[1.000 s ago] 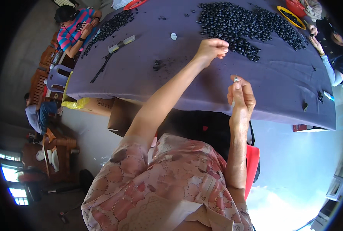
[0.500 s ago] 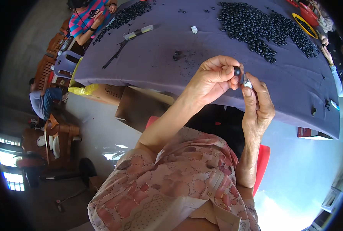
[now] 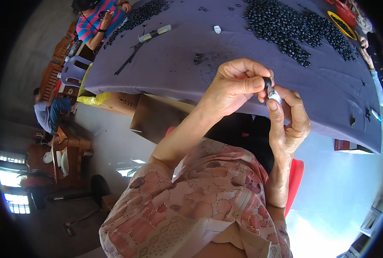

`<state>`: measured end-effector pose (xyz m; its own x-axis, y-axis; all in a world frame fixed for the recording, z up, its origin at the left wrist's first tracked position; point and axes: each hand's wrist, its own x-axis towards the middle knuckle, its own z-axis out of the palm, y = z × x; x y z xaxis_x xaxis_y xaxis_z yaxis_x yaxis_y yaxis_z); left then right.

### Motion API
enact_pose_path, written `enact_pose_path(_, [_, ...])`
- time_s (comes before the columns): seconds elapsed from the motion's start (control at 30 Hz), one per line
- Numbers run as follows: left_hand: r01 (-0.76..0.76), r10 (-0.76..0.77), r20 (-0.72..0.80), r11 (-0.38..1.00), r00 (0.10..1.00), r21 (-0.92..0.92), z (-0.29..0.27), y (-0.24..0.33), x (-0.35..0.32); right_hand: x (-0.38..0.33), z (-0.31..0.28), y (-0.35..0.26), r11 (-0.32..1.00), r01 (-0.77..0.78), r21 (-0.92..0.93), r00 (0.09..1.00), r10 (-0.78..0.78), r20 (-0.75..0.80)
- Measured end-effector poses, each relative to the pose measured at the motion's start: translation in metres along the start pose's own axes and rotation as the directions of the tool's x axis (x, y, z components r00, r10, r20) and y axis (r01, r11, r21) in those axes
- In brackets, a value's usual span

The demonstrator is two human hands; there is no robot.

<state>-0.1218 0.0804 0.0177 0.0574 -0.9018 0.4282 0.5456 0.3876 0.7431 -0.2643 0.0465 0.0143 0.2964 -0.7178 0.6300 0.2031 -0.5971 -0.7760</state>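
Fingertips of both hands meet just in front of the near edge of the purple table cloth [image 3: 178,73], and everything turns on that small meeting point. The left hand [image 3: 232,84] pinches a small black ring-shaped part [image 3: 267,81] between thumb and forefinger, the other fingers curled in above it. The right hand [image 3: 291,122] comes up from below with its thumb and forefinger pressed together on a small silvery piece [image 3: 273,93], which sits directly under the black part and touches it or nearly so; whether the two are already joined cannot be told. The silvery piece seems to point up and slightly left, toward the black part, so the two line up roughly along the line between the two thumbs. Neither hand is clearly nearer: both close on the same spot, held up in the air above the person's lap, not resting on the table. Farther back on the cloth lies a wide heap of black parts [image 3: 294,30] of the same kind, well apart from the hands, with a smaller dark heap [image 3: 142,15] at the far left by another seated person in a striped shirt [image 3: 92,26]. A yellow tray [image 3: 342,21] sits at the far right.
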Motion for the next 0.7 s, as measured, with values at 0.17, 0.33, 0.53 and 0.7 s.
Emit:
enact_pose_path(0.17, [-0.011, 0.011, 0.009, 1.0, 1.0, 0.016, -0.0005, 0.0005, -0.0002, -0.0008, 0.0, -0.0008, 1.0, -0.007, 0.008, 1.0, 0.007, 0.01])
enact_pose_path(0.33, [-0.026, 0.025, 0.014, 0.999, 1.0, 0.021, -0.0012, -0.0011, -0.0001, -0.001, 0.0022, 0.0023, 1.0, 0.019, 0.023, 1.0, -0.019, -0.019])
enact_pose_path(0.53, [-0.034, 0.036, -0.012, 0.995, 0.999, 0.094, -0.0017, 0.0015, -0.0019, -0.0001, 0.0023, 0.0025, 0.999, 0.024, 0.029, 1.0, -0.024, 0.0])
enact_pose_path(0.7, [-0.032, 0.036, -0.027, 0.991, 0.999, 0.132, -0.002, 0.0032, -0.0032, -0.0008, 0.0037, 0.0003, 0.999, -0.003, 0.042, 1.0, 0.003, 0.002])
